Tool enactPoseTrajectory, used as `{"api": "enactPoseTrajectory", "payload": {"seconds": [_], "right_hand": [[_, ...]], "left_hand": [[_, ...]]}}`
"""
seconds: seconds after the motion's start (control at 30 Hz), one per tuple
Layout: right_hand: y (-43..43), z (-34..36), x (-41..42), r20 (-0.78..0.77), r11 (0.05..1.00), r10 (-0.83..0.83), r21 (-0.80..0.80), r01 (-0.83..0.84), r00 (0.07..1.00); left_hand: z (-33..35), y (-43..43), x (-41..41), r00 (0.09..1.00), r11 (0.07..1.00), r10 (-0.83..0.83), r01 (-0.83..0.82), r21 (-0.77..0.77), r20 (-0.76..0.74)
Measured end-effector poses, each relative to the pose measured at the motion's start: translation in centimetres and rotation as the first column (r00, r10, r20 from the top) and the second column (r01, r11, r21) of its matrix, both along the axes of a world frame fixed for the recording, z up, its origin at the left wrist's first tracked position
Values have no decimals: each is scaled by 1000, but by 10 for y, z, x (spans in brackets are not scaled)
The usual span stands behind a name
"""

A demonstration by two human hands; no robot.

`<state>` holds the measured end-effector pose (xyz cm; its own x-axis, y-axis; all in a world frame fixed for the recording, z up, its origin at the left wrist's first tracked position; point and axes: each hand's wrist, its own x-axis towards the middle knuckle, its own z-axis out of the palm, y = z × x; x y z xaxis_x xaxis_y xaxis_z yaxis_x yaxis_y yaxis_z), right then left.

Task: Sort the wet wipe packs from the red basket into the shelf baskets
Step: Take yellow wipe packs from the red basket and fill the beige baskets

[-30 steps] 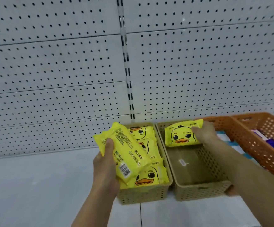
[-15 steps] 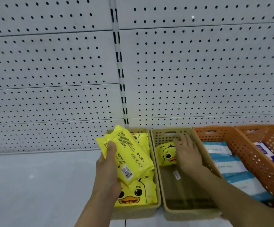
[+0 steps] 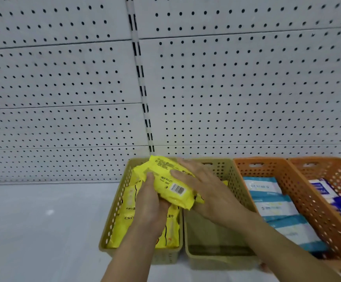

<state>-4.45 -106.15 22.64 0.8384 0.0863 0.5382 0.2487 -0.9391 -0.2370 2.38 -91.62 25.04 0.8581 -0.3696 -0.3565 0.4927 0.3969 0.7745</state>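
Left hand (image 3: 151, 202) grips yellow wipe pack (image 3: 170, 181) w/ thumb on top, over tan basket (image 3: 114, 208) at back edge of shelf (image 3: 33, 231); right hand (image 3: 208, 192) lies flat across it, thumb prob. underneath.

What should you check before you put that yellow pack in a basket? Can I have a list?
1. Grip on the yellow pack: ok. The left hand grips it, and the right hand lies flat on top.
2. Room in the left beige basket: not ok. It looks full of yellow packs.
3. Room in the right beige basket: ok. Its floor is mostly bare.
4. Sorting by kind: ok. The orange basket holds blue-and-white packs, so keep out of it.
5. Picture side up: not ok. The barcode faces up.
6. More packs in the red basket: cannot tell, it is out of view.
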Motion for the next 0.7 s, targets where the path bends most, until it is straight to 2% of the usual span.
{"api": "enactPoseTrajectory", "payload": {"seconds": [0.03,0.1,0.17,0.23,0.3,0.37,0.47,0.5,0.57,0.63,0.7], "right_hand": [[0,0,-3,81,997,27,65,-33,996],[3,13,-13,152,929,-43,370,-16,987],[6,22,-23,127,757,-151,652,32,980],[4,24,-30,59,548,-201,834,62,978],[2,22,-34,-54,337,-203,934,122,978],[-1,16,-34,-147,169,-206,968,183,968],[-6,13,-34,-239,18,-231,968,249,943],[-9,12,-35,-262,5,-259,962,272,930],[-19,12,-39,-279,62,-364,945,322,889],[-31,12,-49,-253,238,-492,881,408,833],[-37,12,-53,-293,428,-552,704,567,780]], "left_hand": [[4,-3,-4,999,999,-36,36,15,31],[7,-8,-9,990,989,-77,61,135,118],[5,-9,-9,974,949,-58,-15,316,219],[1,-9,-8,937,921,-60,-82,382,345],[-1,-11,-10,874,908,-33,-177,380,485],[-3,-14,-13,814,891,-18,-251,379,581],[-5,-21,-15,853,920,-18,-189,342,521],[-7,-21,-13,864,917,-46,-162,364,502],[-11,-13,-9,841,880,-153,-123,459,520],[-14,-1,-6,768,829,-289,-97,550,572],[-22,11,-6,655,715,-487,-82,695,578]]}}
